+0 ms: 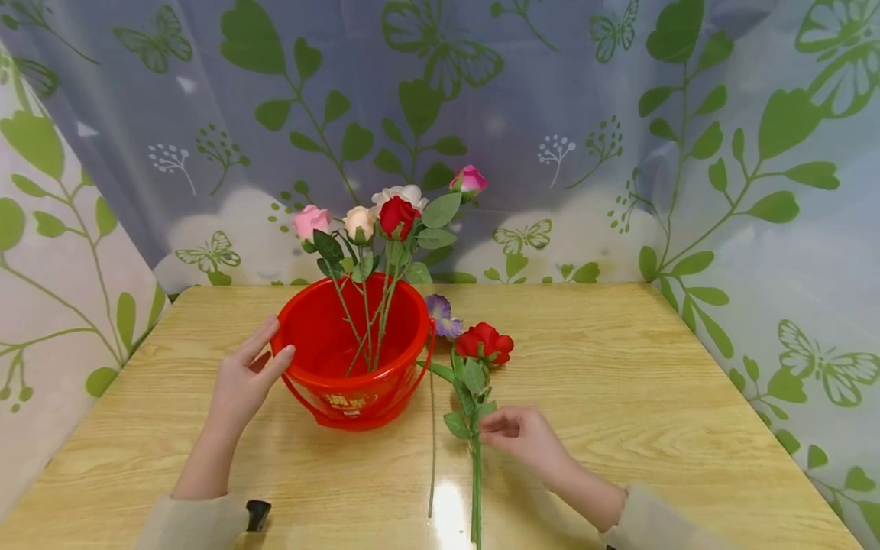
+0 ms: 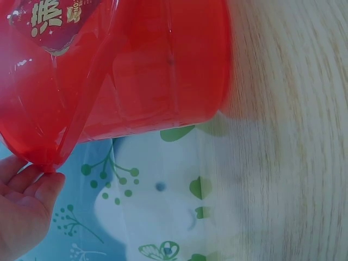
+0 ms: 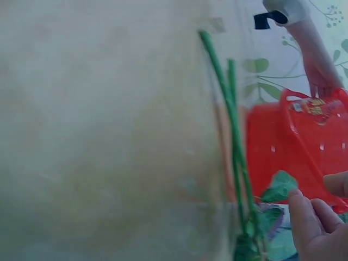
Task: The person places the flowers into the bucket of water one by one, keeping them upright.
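Note:
A red plastic bucket (image 1: 323,401) stands on the table, and my left hand (image 1: 241,382) pinches its rim on the left side, near the handle joint. Several artificial roses stand inside it, among them a red rose (image 1: 399,218), a light pink rose (image 1: 312,223) and a cream rose (image 1: 360,224). Right of the bucket lies another red rose (image 1: 485,343) with green stems (image 1: 476,489). My right hand (image 1: 525,443) is beside these stems; in the right wrist view a fingertip meets a leaf (image 3: 280,186), with thumb and forefinger apart.
A purple flower (image 1: 443,316) lies behind the bucket's right side, next to a thin stem (image 1: 431,451). A small black object (image 1: 257,516) is by my left sleeve. A patterned curtain (image 1: 550,137) hangs behind the wooden table (image 1: 639,382).

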Motion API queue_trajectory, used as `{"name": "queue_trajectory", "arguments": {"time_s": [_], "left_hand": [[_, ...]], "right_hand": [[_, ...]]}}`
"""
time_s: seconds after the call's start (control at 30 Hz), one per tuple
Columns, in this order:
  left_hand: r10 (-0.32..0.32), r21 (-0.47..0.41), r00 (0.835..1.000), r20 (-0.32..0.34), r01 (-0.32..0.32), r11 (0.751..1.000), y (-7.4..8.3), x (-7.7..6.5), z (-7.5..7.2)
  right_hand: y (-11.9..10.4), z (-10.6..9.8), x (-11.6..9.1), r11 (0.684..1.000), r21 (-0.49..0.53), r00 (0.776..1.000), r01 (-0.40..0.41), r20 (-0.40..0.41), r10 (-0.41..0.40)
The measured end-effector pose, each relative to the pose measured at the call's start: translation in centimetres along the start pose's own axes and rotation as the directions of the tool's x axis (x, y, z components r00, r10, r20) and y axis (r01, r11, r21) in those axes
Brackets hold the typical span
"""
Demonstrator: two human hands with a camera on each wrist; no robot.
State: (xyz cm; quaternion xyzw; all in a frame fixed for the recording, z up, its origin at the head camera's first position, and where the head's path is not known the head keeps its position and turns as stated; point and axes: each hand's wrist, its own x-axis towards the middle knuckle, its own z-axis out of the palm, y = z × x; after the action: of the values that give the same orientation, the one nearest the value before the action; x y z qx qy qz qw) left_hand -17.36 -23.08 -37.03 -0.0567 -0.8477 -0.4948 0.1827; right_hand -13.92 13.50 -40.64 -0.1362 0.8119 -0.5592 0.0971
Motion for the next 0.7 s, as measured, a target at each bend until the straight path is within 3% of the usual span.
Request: {"name": "queue_trajectory", "arguments": {"time_s": [0.23, 0.5, 0.7], "left_hand": [[0.007, 0.004, 1.0, -0.006, -0.007, 1.0, 0.0, 0.0, 0.1], [0.013, -0.001, 1.0, -0.015, -0.013, 1.0, 0.0, 0.1, 0.1], [0.012, 0.001, 1.0, -0.015, -0.012, 1.0, 0.0, 0.1, 0.2]], "right_hand": [[1.7, 0.5, -0.8, 0.998, -0.014, 0.998, -0.056, 0.043, 0.056], [2.8, 1.1, -1.0, 0.967, 0.14, 0.977, -0.211, 0.069, 0.203], [3.1, 1.2, -0.4, 0.947, 0.171, 0.962, -0.271, 0.072, 0.262]]}}
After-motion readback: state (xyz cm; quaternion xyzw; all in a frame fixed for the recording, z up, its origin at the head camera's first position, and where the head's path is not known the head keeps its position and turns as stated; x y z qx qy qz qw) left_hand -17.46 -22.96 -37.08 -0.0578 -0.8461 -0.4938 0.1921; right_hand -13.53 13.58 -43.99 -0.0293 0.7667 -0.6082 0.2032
